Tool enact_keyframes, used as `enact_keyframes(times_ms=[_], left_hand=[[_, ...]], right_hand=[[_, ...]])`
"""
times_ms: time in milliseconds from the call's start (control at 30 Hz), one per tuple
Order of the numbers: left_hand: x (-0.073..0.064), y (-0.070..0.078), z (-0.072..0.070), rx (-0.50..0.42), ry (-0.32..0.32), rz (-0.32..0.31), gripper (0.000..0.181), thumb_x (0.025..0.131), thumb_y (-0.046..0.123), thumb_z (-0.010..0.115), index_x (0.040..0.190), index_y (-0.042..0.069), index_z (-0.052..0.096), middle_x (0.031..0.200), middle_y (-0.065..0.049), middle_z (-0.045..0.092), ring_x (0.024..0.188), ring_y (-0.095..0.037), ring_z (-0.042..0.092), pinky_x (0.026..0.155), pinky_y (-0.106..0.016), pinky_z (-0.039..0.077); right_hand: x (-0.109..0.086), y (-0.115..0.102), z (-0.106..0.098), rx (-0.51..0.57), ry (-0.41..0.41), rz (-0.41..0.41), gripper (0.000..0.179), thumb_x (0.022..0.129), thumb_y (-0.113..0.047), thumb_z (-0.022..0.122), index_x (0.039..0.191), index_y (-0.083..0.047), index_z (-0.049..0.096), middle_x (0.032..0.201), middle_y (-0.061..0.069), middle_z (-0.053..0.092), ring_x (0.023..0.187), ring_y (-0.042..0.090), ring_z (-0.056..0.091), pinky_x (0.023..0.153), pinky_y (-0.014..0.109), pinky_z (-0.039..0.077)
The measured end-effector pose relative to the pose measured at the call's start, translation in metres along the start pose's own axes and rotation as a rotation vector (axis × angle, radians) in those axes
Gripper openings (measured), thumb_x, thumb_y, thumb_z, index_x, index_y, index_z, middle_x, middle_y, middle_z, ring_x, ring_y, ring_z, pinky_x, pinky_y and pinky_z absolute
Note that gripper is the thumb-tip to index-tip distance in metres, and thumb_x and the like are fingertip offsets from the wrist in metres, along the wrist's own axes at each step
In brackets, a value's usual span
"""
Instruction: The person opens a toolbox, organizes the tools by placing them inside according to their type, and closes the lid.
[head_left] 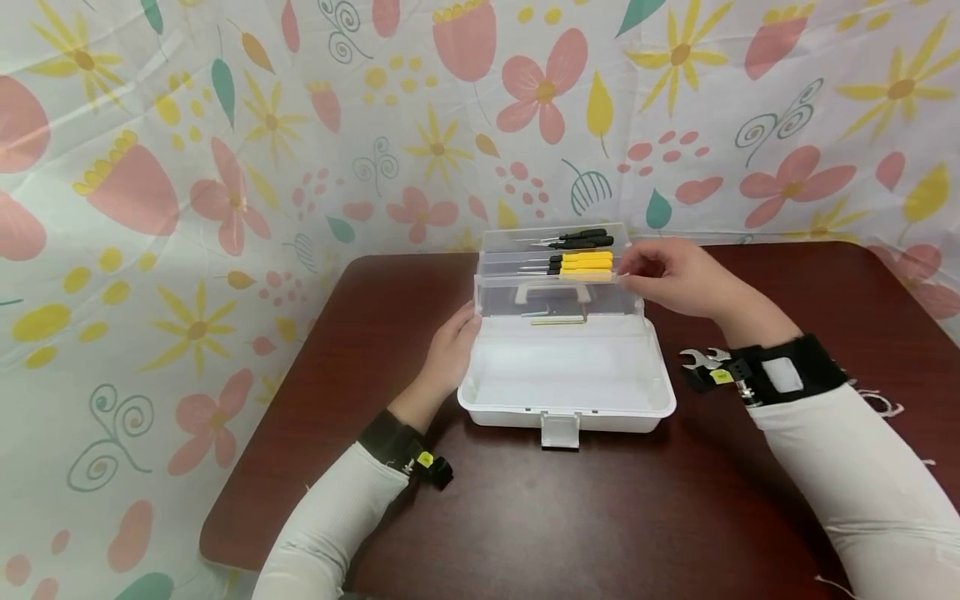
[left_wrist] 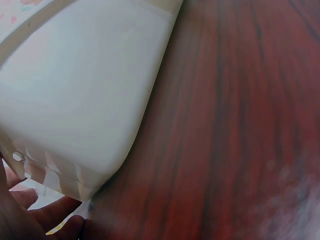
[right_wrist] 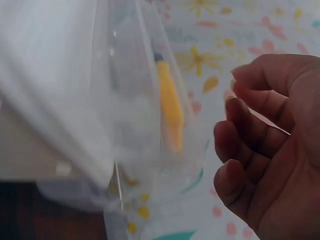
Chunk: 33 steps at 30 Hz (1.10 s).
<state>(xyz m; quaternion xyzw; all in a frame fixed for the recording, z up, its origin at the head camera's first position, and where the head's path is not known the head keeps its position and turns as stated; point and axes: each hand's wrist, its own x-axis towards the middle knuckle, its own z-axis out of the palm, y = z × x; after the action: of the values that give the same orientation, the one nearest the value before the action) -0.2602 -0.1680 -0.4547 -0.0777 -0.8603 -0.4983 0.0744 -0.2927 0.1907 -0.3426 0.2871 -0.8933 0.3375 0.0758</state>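
Note:
A white toolbox stands with its clear lid and trays raised at the back. Yellow-handled screwdrivers lie in a clear compartment, with black-handled tools above them. Lower down, a brass-coloured hex key shows. My left hand holds the box's back left corner; in the left wrist view its fingers bend round behind it. At the right end of the trays is my right hand. The right wrist view shows its fingers loosely bent, apart from the yellow handle, with nothing between them.
Two open-ended wrenches lie right of the box, partly behind the right wrist strap. Small white string-like bits lie near the right forearm. The dark red-brown table ends at a flower-printed cloth behind and to the left.

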Motion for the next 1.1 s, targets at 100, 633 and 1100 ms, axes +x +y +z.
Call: enact_keyframes(times_ms=[100,633,1100], left_hand=[[-0.001,0.001,0.001,-0.004,0.004,0.002,0.054,0.109,0.044,0.039,0.148,0.010,0.056,0.165,-0.007,0.042,0.154,-0.025,0.037,0.128,-0.047,0.028],[0.000,0.000,0.000,-0.009,-0.002,-0.001,0.054,0.108,0.045,0.040,0.148,0.012,0.056,0.165,-0.005,0.041,0.155,-0.024,0.036,0.128,-0.048,0.028],[0.000,0.000,0.001,-0.010,0.003,0.007,0.054,0.109,0.044,0.039,0.148,0.009,0.055,0.165,-0.007,0.042,0.154,-0.025,0.036,0.129,-0.048,0.027]], right_hand=[[-0.007,0.014,-0.002,-0.008,0.071,0.054,0.005,0.094,-0.016,0.073,0.098,-0.014,0.074,0.084,0.000,0.066,0.071,0.014,0.054,0.063,0.023,0.045],[-0.021,0.074,-0.006,-0.168,-0.028,0.310,0.023,0.095,-0.026,0.070,0.107,-0.006,0.071,0.102,0.016,0.071,0.088,0.028,0.061,0.073,0.040,0.050],[-0.014,0.090,0.012,-0.283,-0.294,0.375,0.039,0.090,-0.028,0.073,0.116,0.001,0.070,0.108,0.020,0.072,0.093,0.030,0.066,0.084,0.055,0.055]])
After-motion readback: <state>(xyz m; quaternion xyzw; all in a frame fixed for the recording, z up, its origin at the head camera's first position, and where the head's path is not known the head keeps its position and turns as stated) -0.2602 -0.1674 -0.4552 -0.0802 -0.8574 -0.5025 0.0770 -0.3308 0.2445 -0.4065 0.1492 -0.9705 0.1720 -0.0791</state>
